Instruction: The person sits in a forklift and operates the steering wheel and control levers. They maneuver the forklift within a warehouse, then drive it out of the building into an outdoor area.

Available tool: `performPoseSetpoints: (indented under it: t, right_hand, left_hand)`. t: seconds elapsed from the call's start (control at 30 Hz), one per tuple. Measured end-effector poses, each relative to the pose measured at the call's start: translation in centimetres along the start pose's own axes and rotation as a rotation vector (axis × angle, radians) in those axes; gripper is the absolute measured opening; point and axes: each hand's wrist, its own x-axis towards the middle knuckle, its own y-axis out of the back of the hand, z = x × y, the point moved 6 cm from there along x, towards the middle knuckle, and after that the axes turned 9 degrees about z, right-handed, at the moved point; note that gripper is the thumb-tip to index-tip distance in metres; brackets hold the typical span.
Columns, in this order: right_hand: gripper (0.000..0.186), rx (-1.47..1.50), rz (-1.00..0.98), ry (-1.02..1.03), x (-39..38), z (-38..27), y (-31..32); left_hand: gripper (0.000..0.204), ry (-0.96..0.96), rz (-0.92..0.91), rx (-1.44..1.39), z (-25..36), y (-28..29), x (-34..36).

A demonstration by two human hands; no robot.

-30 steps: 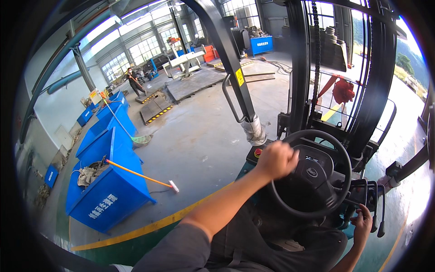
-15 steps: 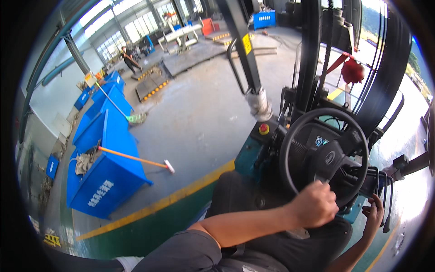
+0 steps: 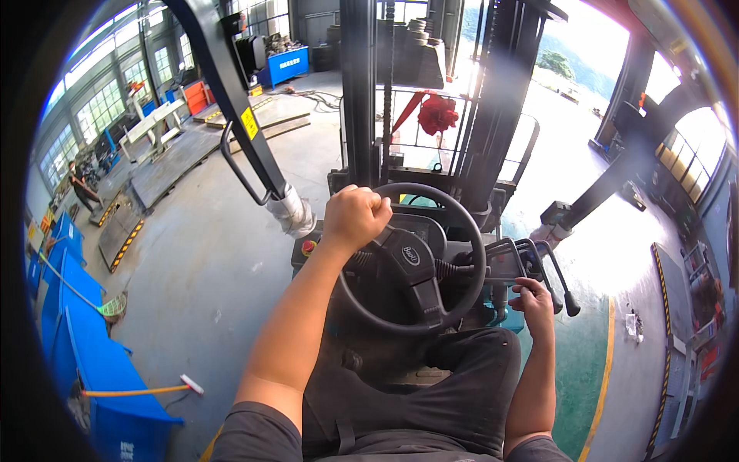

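Observation:
A black steering wheel [image 3: 480,286] of a forklift stands in front of me. My left hand [image 3: 356,219] is closed in a fist at its upper left rim; the fist hides the exact spot it grips. To the right of the wheel rise several black control levers [image 3: 556,271]. My right hand [image 3: 533,304] is beside them, its bent fingers on the end of the lever nearest the wheel. Between my arms my legs [image 3: 469,377] show in dark trousers on the seat.
Ahead stands the black mast [image 3: 359,100], with a red cloth bow [image 3: 437,115] beyond it. A red stop button [image 3: 309,247] is left of the wheel. Blue bins [image 3: 115,385], a broom [image 3: 146,390] and a distant person [image 3: 81,187] are at left. A yellow floor line [image 3: 604,377] runs at right.
The view has swung right, so the bins sit farther left. My left hand has gone from the wheel's near side to its upper left, and the wheel has turned. My right hand stays by the levers.

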Motion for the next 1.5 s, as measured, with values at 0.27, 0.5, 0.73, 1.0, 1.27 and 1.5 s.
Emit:
performPoseSetpoints:
  t: [0.27,0.5,0.73,1.0,1.27,1.5]
  right_hand:
    - [0.03,0.006,0.017,0.002,3.1,0.7,-4.2]
    - [0.029,-0.024,0.042,-0.011,6.7,2.2,-8.4]
    - [0.029,-0.054,0.07,-0.033,11.2,3.1,-12.9]
    - [0.028,0.03,0.087,-0.054,16.2,5.3,-18.0]
    - [0.028,0.058,0.122,-0.054,21.7,5.9,-22.9]
    - [0.029,0.055,0.131,-0.044,29.3,5.2,-25.6]
  left_hand:
    - [0.038,-0.057,0.057,-0.104,-5.5,-3.6,1.4]
    - [0.037,-0.06,0.026,-0.108,-10.2,-6.5,2.8]
    - [0.025,0.0,-0.096,-0.05,-13.9,-14.5,7.8]
    - [0.021,-0.07,-0.09,-0.092,-16.9,-22.7,10.8]
    - [0.019,-0.096,-0.131,-0.158,-20.7,-28.7,13.7]
    - [0.018,-0.19,-0.267,-0.187,-19.1,-36.1,16.4]
